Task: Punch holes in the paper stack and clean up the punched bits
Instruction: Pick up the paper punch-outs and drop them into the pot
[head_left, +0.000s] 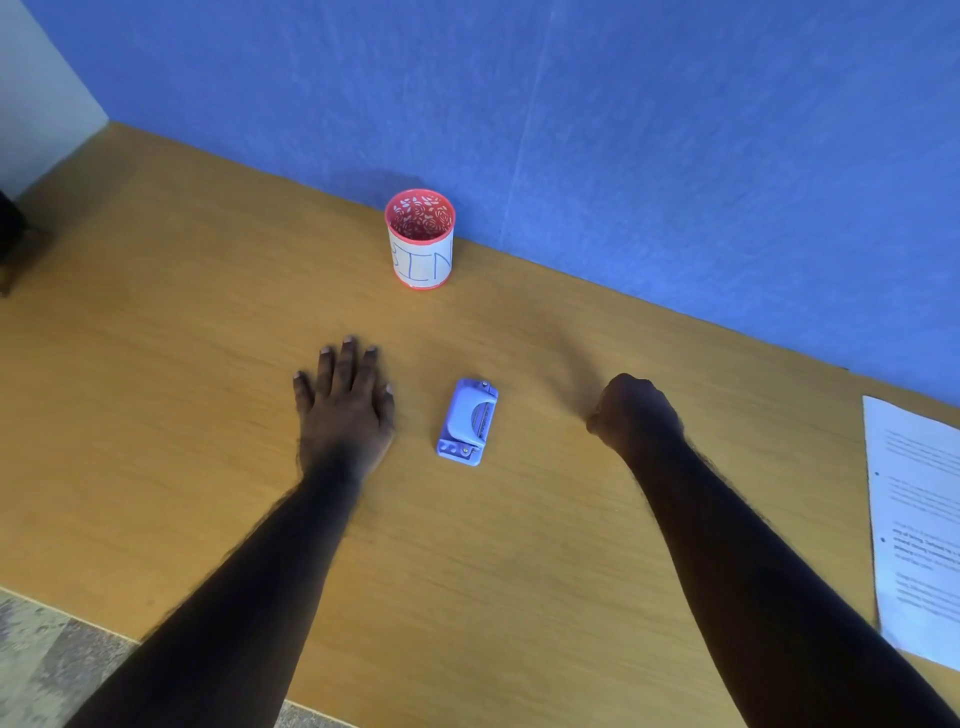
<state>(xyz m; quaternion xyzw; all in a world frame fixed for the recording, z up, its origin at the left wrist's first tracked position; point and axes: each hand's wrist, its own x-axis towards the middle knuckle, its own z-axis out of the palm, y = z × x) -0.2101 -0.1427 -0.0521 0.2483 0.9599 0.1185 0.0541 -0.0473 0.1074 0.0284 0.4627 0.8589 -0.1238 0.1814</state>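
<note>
Around my work: wood, blue wall, dark corner

My wooden surface (182, 364) runs up against a blue textured wall (675, 130). A pale wall section (36, 93) shows at far left, with a dark object (10, 234), too cut off to identify, at the surface's left edge. Speckled grey floor (47, 660) shows below the near edge.

Matt wood-grain table (208, 364), seemingly plastic punch (466, 422)

One hole punch (467, 422), one bin cup (421, 239), one paper stack (917, 525), two hands.
</note>
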